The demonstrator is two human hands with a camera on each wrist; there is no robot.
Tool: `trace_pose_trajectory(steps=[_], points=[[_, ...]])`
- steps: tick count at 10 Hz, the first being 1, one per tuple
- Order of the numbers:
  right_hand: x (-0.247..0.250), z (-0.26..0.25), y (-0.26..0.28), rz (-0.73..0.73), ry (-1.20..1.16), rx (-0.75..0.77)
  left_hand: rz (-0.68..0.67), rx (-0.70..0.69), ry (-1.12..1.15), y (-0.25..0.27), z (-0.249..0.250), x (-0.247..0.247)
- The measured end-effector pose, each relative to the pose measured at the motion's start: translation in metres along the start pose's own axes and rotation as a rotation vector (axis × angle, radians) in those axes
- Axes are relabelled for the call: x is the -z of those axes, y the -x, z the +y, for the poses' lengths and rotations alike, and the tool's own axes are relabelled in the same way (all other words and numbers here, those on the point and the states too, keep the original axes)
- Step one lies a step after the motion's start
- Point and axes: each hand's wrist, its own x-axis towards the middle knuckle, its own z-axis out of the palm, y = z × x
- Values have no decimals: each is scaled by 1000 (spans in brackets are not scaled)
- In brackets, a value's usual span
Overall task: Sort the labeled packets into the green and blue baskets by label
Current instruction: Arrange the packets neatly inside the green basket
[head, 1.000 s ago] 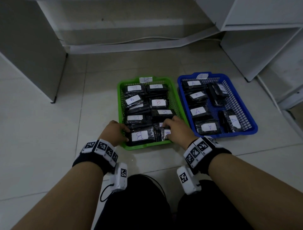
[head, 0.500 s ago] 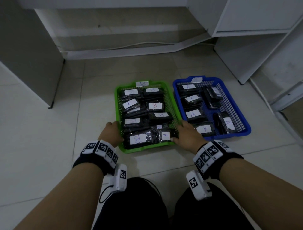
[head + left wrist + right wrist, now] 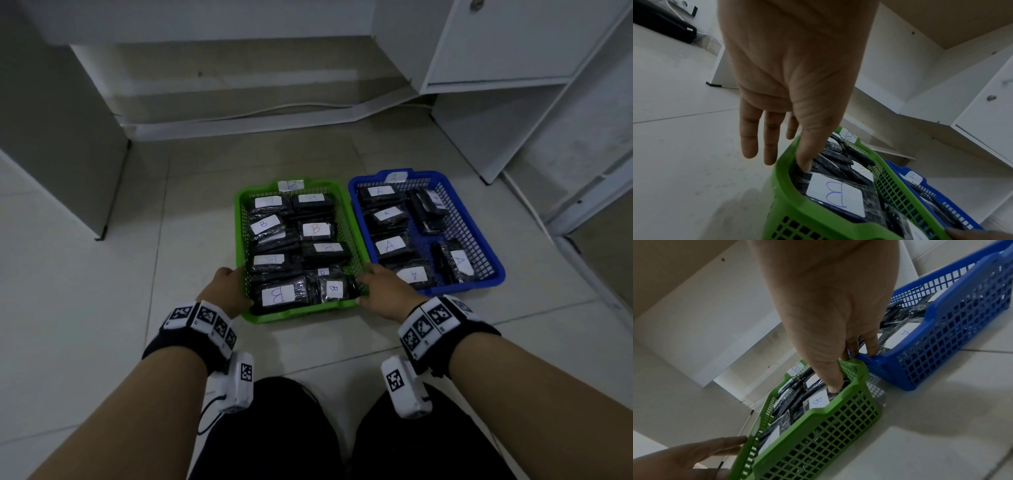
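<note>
The green basket holds several black packets with B labels. To its right, the blue basket holds several A packets. My left hand holds the green basket's left rim near the front; in the left wrist view the thumb reaches inside the green basket and the fingers hang straight outside. My right hand holds the right rim; in the right wrist view its thumb dips into the green basket and its fingers touch the blue basket at the corner.
Both baskets sit side by side on a pale tiled floor. A white cabinet stands at the back right and a grey panel at the left. A cable runs along the back wall. My dark-clothed knees are below.
Both hands have moved from the front packets inside the green basket out to its left and right rims. The head view has tilted up, so the baskets sit lower in the frame.
</note>
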Motion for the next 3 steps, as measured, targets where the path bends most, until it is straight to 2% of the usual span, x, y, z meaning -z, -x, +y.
trace_pose_trajectory(steps=[3], points=[[-2,9,27,-9,-112,-45,-68,-73,-29,37,-20,12]])
